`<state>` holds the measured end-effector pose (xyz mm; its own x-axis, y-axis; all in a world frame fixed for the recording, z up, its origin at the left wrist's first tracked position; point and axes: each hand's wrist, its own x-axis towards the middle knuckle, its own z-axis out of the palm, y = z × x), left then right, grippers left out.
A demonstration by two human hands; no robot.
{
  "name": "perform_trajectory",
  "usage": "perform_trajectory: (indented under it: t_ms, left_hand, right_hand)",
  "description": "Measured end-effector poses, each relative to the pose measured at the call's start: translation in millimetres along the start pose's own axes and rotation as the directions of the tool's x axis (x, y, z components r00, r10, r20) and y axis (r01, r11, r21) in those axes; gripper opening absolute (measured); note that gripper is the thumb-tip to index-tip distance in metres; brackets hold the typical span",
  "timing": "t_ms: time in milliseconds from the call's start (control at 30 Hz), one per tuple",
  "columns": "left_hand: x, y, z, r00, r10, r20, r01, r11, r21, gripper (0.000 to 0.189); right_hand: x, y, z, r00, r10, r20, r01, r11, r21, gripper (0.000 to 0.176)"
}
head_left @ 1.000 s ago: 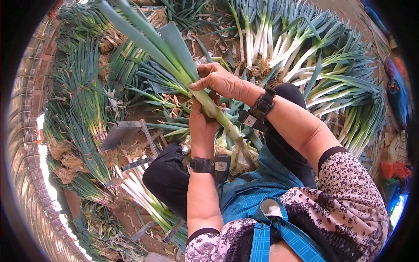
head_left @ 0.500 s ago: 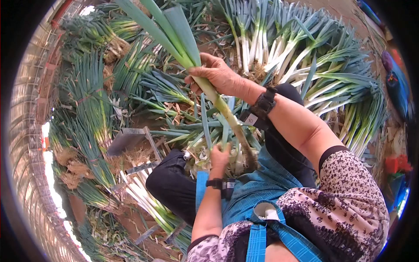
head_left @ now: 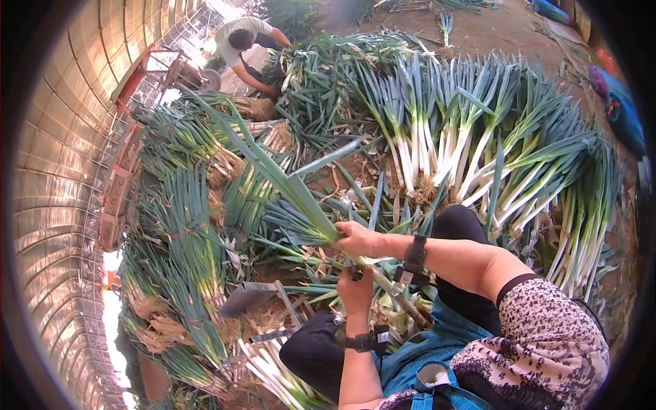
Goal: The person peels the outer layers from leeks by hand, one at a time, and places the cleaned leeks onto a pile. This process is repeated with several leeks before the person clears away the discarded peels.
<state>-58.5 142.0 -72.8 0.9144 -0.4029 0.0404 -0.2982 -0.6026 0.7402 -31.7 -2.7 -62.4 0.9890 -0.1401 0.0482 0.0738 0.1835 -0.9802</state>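
My right hand (head_left: 359, 240) is closed around a long leek (head_left: 311, 205), just where the green leaves meet the pale stalk. The leaves slant to the upper left, and the stalk runs down toward my lap. Just below, my left hand (head_left: 355, 292) is closed beside the stalk. A small dark thing (head_left: 356, 273) shows at its thumb and fingers, too little of it visible to name. Loose peeled leaves and stalks (head_left: 403, 311) lie under the leek, between my knees.
Cleaned leeks (head_left: 471, 130) fan out on the ground at the right. Tied bundles (head_left: 184, 225) with roots lie at the left, near a metal stand (head_left: 249, 298). White stalks (head_left: 273, 365) rest beside my knee. Another person (head_left: 242, 48) bends over leeks at the back left.
The view has tilted up, bringing the other person into sight. My left hand has risen from the loose leaves to the stalk near my right hand, which still holds the leek.
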Motion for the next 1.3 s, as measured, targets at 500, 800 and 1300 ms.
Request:
perform_trajectory:
  t_ms: [500, 800, 1300]
  left_hand:
    - [-8, -21, -4, 0.975, -0.188, 0.119, 0.220, 0.886, -0.408, 0.018]
    - [3, -22, -3, 0.969, -0.216, 0.123, 0.241, 0.935, -0.260, 0.025]
    - [50, -38, 29, 0.984, -0.118, 0.133, 0.115, 0.993, 0.026, 0.030]
  right_hand:
    - [2, -1, 18, 0.996, -0.090, 0.012, 0.090, 0.996, -0.007, 0.024]
    - [3, 5, 14, 0.993, -0.108, 0.054, 0.098, 0.983, 0.154, 0.027]
    - [9, -17, -9, 0.987, -0.029, -0.159, 0.030, 1.000, 0.005, 0.021]
